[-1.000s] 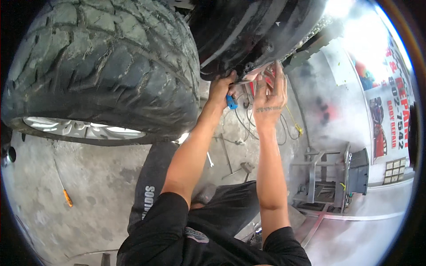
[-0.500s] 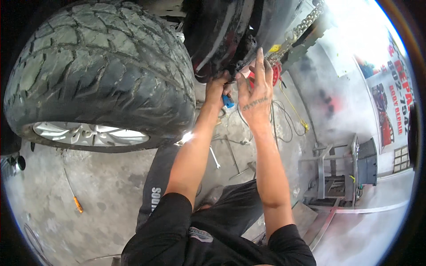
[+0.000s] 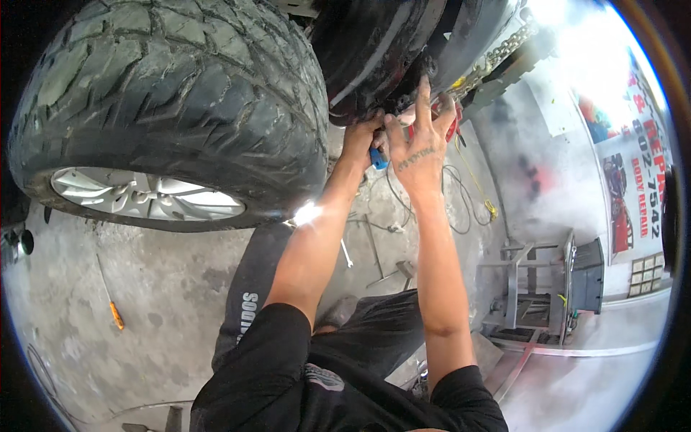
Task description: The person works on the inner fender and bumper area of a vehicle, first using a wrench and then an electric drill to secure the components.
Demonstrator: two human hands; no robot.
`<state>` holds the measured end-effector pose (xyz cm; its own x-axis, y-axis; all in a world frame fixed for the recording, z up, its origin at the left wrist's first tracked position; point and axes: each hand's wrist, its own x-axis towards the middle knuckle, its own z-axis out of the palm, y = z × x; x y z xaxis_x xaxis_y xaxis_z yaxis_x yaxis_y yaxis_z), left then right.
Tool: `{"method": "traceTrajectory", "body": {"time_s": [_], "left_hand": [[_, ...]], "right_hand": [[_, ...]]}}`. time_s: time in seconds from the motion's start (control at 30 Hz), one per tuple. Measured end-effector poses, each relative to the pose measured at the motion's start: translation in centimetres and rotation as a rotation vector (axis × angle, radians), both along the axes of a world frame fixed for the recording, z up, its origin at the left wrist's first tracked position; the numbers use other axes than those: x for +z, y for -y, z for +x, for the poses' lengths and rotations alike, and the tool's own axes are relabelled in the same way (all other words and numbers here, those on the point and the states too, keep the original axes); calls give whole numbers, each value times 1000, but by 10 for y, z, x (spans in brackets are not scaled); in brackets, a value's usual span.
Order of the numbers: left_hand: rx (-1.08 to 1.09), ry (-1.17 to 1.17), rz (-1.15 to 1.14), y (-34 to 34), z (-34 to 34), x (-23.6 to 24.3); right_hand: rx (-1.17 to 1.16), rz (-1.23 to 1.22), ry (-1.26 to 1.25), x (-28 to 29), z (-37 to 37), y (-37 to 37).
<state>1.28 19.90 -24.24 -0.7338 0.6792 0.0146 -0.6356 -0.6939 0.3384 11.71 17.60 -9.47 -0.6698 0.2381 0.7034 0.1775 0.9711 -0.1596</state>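
My left hand (image 3: 360,147) is closed under the lower edge of a dark, dirty curved panel (image 3: 374,54), beside the tire. A blue handle (image 3: 378,159) of some tool pokes out below its fingers; the rest of the tool is hidden. Close to its right, my right hand (image 3: 421,153) has its fingers apart, with the index finger stretched up to the dark part at the panel's edge. Whether that fingertip presses on it I cannot tell. Left of both hands stands a large knobby tire (image 3: 180,108) on a silver wheel (image 3: 144,196).
An orange-handled screwdriver (image 3: 116,315) and a wrench (image 3: 348,254) lie on the concrete floor. A chain (image 3: 504,50) hangs at upper right, near a red object (image 3: 453,122). Cables (image 3: 468,209) trail below it. A metal frame stand (image 3: 525,288) is by the right wall.
The view has shifted slightly. My right hand's fingers have spread, with the index finger remaining extended upward. My left hand stays at the panel's lower edge with the blue handle.
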Motion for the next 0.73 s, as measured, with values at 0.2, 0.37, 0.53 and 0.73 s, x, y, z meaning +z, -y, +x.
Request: {"method": "traceTrajectory", "body": {"time_s": [0.2,0.37,0.53,0.73], "left_hand": [[-33,-1,21,-2,-1,-4],[-21,22,-8,-3,0,-1],[-81,37,-49,-6,-1,-7],[-78,31,22,-9,1,-6]], "right_hand": [[49,32,25,0,8,-6],[164,-66,38,-10,21,-17],[261,-636,-26,-63,50,-50],[-30,-1135,349,-179,132,-127]]}}
